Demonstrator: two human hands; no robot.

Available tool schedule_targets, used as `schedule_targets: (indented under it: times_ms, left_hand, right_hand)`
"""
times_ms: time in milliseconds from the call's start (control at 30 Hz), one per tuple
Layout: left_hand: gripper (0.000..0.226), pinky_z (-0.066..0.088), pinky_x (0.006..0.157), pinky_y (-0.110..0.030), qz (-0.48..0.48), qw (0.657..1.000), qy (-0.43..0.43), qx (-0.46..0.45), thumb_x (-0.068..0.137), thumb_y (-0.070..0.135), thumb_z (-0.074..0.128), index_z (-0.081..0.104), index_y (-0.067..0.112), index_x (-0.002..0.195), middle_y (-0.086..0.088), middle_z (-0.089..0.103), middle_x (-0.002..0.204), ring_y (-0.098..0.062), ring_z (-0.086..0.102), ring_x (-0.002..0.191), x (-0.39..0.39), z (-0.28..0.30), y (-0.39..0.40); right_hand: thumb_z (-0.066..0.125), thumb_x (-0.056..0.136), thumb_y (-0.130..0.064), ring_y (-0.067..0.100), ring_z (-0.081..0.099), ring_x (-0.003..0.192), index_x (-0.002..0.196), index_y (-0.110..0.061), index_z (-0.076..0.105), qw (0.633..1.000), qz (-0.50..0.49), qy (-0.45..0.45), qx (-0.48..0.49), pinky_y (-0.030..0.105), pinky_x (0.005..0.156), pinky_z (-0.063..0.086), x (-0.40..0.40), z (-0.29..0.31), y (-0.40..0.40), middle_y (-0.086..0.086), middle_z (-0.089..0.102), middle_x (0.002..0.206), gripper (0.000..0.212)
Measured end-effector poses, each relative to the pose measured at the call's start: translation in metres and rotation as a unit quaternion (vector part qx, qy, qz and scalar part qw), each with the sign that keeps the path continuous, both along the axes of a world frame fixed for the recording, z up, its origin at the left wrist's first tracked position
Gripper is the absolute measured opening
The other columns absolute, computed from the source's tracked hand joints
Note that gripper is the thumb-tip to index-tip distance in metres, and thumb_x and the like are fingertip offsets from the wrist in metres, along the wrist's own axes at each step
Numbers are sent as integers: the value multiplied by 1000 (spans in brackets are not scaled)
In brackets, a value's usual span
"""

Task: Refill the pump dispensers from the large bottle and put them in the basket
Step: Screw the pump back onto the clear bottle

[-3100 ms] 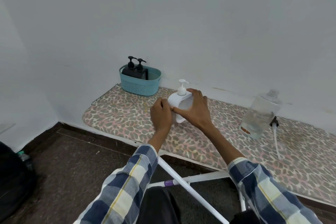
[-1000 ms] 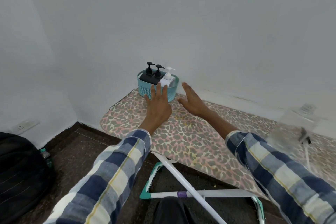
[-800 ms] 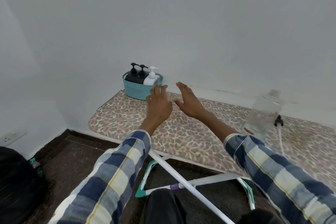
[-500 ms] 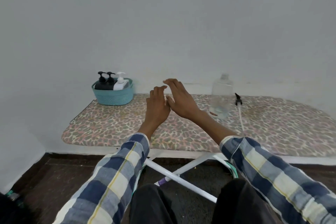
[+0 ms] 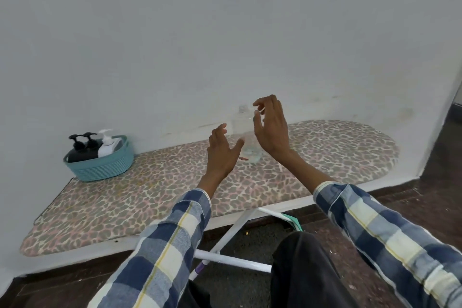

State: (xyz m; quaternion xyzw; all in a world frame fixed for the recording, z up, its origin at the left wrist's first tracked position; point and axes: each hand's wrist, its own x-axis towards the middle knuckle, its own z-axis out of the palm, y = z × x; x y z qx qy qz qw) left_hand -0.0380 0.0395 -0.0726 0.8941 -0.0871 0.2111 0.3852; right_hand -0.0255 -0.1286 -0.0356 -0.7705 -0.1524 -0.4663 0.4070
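The teal basket (image 5: pixel 100 167) stands at the board's far left by the wall. In it are two black pump dispensers (image 5: pixel 81 151) and one white pump dispenser (image 5: pixel 106 146). The large clear bottle (image 5: pixel 243 130) stands upright near the wall, mid-board, with a little liquid at its bottom. My left hand (image 5: pixel 222 152) hovers just left of the bottle, fingers spread, holding nothing. My right hand (image 5: pixel 271 127) is raised at the bottle's right, fingers loosely bent near its neck, and covers part of it. I cannot tell whether either hand touches the bottle.
The leopard-print ironing board (image 5: pixel 150 195) runs along a white wall. Its white legs (image 5: pixel 232 232) and a dark floor lie below the near edge. A thin white tube (image 5: pixel 281 167) shows just right of the bottle, behind my right wrist.
Both hands left the basket, where the white dispenser now sits, and moved right to either side of the large bottle. My view swung right with them.
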Motion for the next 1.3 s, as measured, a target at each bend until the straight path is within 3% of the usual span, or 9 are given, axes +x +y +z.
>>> schedule_targets:
  times_ms: [233,367,467,567,700,833,967,1100,1300]
  left_hand:
    - [110,41,118,-55,-15,997,29,-72,85,71,75,12,32,166,-4,36,164,-25,37,151,20,8,-36]
    - [112,49,110,-51,-3,994,14,-106,76,79,76,19,35,162,-1,38,163,-21,43,147,30,11,-47]
    - [90,55,99,-46,7,996,-7,-93,84,60,82,32,32,153,1,47,149,-19,53,132,39,12,-52]
    - [78,53,86,-38,9,997,0,-78,88,48,83,32,34,146,0,54,139,-21,60,119,46,14,-52]
    - [76,44,81,-32,18,997,22,-71,88,43,83,30,30,141,0,57,131,-20,61,104,49,18,-55]
    - [77,45,79,-31,15,998,19,-62,86,40,85,30,27,138,2,56,125,-19,61,101,48,19,-56]
    - [77,49,77,-32,23,999,8,-46,85,46,85,29,27,133,1,58,123,-21,65,100,47,17,-53]
    - [80,54,80,-34,19,999,1,-51,84,50,86,28,27,134,-1,60,124,-22,66,103,47,16,-51]
    - [73,48,83,-33,-8,1000,4,-25,92,41,80,28,26,141,-4,51,143,-25,63,115,43,17,-53]
  right_hand:
    - [48,101,-12,18,60,93,108,-19,58,965,-42,191,174,41,78,53,46,-47,-60,1,60,108,14]
    - [49,102,-15,24,62,94,108,-18,58,926,-28,321,197,36,74,46,74,-70,-81,11,61,118,11]
    - [53,103,-21,29,62,93,114,-22,56,919,-8,367,145,37,75,47,91,-86,-85,16,56,125,12]
    - [54,104,-31,37,62,107,135,-25,56,908,13,415,60,45,94,52,103,-101,-83,20,50,133,31]
    - [47,108,-42,44,46,133,155,-30,44,898,-13,430,-94,51,111,37,112,-107,-74,20,45,144,48]
    - [48,106,-40,40,50,131,146,-28,53,892,-29,434,-121,51,107,44,119,-100,-70,11,47,143,42]
    - [59,99,-22,24,64,96,113,-20,61,912,-31,409,17,36,76,49,121,-97,-74,5,67,114,14]
    - [64,99,-15,19,63,71,109,-14,63,899,3,408,161,29,58,48,115,-93,-85,6,72,95,10]
    - [67,99,-2,24,58,64,94,-1,64,794,111,349,486,30,58,53,111,-77,-118,15,63,80,6]
